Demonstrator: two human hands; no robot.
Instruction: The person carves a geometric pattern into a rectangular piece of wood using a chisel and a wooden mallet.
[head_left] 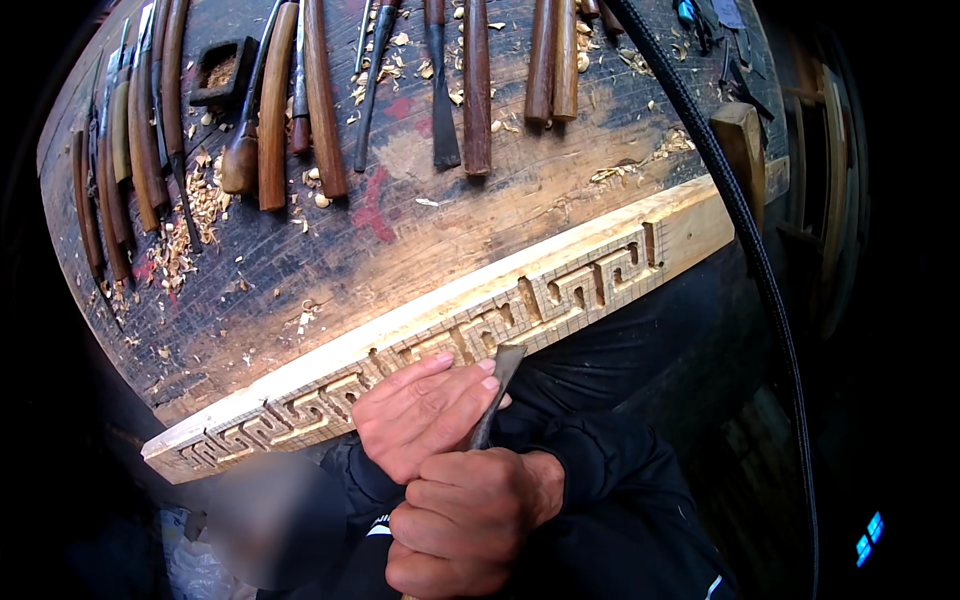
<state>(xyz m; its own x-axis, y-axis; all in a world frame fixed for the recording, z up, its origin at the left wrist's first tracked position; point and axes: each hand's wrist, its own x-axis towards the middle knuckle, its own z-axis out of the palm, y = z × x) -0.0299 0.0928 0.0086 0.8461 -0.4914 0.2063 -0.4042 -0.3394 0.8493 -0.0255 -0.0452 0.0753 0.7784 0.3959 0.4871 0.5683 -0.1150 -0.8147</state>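
Black box (222,98) holds brown bits (219,74) while right hand (462,520) clasps chisel (508,372), left hand (420,408) outstretched.

No text, label, number or sign can be read. A small fragment of white lettering (380,521) stands on the dark fabric clothing (625,480), partly covered and too small to make out. The thin dark grid lines on the long, pale wooden board with carved angular grooves (697,238) form no readable figure. Neither do the smeared red marks (374,207) on the dark, worn wooden desk (330,255).
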